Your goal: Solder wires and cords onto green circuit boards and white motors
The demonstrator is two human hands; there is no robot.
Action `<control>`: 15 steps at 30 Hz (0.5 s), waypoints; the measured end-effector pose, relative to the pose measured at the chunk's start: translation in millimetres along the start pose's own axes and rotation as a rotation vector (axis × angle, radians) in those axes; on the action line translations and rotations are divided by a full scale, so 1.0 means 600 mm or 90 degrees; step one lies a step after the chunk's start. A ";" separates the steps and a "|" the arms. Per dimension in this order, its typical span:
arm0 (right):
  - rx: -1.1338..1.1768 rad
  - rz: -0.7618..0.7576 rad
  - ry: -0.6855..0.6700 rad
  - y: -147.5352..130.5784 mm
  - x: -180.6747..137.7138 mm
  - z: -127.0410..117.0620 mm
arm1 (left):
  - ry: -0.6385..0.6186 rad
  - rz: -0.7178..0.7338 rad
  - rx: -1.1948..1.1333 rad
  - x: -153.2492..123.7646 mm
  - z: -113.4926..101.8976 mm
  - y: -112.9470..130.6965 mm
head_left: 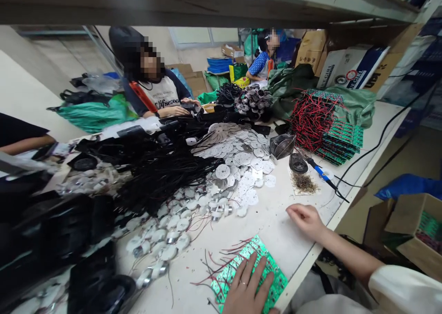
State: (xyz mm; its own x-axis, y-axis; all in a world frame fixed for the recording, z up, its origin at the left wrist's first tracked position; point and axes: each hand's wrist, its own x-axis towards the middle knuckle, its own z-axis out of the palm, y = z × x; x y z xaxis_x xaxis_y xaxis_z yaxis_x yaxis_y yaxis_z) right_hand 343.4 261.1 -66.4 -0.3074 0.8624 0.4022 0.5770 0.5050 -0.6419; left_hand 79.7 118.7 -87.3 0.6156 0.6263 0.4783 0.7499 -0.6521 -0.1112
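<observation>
So the green circuit board is being held flat on the table, which looks like the steadying step; keeping its loose wires untangled is probably called for next. The board is covered in part by the left hand, fingers spread wide and laid across its top, nothing gripped. Just beyond its right corner, the right hand is held loosely curled, with nothing seen in it. A blue-handled soldering iron is parked farther beyond the board, and white-capped parts are heaped left of it.
</observation>
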 end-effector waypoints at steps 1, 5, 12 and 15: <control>0.003 -0.046 -0.013 -0.010 -0.015 0.004 | 0.007 -0.008 -0.010 0.003 -0.002 0.002; -0.086 -0.221 -0.013 -0.022 -0.056 0.008 | -0.032 0.013 0.003 0.005 -0.012 0.001; -0.205 -0.276 0.016 -0.018 -0.079 -0.010 | -0.032 0.057 0.037 -0.009 -0.002 -0.012; -0.206 -0.257 0.021 -0.021 -0.098 -0.006 | -0.010 0.012 0.037 -0.016 0.012 -0.002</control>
State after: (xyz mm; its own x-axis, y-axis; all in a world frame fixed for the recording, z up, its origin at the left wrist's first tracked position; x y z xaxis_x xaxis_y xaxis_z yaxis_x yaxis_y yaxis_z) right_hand 356.8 203.8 -79.8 -0.5327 0.5966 0.6003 0.6235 0.7563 -0.1982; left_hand 74.8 116.9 -98.1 0.6326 0.6215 0.4621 0.7510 -0.6382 -0.1697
